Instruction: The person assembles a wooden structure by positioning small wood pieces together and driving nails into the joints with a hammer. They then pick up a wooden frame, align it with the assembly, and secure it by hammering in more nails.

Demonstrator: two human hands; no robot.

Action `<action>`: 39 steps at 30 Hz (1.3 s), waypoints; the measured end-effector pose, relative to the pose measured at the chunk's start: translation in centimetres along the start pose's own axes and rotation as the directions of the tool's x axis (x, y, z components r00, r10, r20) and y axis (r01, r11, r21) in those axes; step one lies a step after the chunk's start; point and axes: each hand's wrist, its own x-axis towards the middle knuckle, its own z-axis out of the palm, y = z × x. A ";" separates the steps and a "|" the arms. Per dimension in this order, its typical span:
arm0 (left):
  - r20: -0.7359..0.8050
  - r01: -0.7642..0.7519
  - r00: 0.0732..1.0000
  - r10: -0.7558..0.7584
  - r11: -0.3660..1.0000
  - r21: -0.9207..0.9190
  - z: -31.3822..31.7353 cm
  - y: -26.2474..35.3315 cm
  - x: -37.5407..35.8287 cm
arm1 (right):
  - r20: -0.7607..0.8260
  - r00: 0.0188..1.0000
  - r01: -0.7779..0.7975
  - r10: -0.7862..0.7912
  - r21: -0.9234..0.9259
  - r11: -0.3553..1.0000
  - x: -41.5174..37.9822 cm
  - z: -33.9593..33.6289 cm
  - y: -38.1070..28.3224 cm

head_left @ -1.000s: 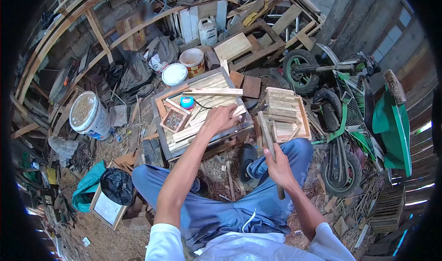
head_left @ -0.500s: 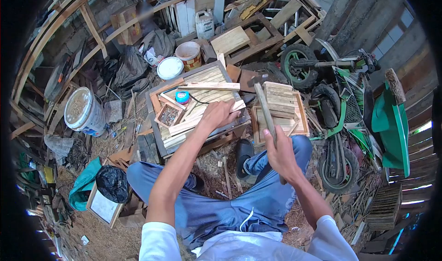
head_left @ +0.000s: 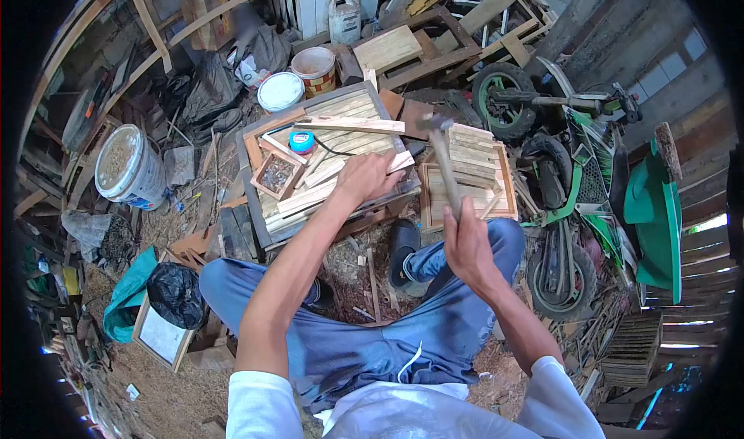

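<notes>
My right hand (head_left: 468, 241) is closed around the wooden handle of a hammer (head_left: 445, 160), whose head is raised and a little blurred. My left hand (head_left: 369, 177) grips a pale wooden strip (head_left: 401, 161) near its right end, over a low slatted worktable (head_left: 353, 106). Whether a nail sits between the left fingers cannot be seen. Left of that hand are a small wooden box of nails (head_left: 277, 174) and a round blue-and-red container (head_left: 301, 142). Another wooden strip (head_left: 353, 125) lies across the tabletop behind the hand.
Slatted wooden pieces (head_left: 465, 160) rest on a wooden frame (head_left: 508, 183) right of the worktable. A green motorbike (head_left: 577, 183) and a green wheelbarrow (head_left: 651, 214) stand at the right. Buckets (head_left: 128, 168) stand left and behind. Scrap wood and shavings cover the floor.
The hammer head has swung slightly upward in view and its handle has tilted. My left hand stays on the strip. The whole view has shifted a little.
</notes>
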 end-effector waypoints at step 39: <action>0.011 0.041 0.999 -0.041 0.999 -0.005 0.2 0.2 0.2 | 0.239 0.940 -0.246 0.244 -0.024 0.969 0.1 -0.3 1.8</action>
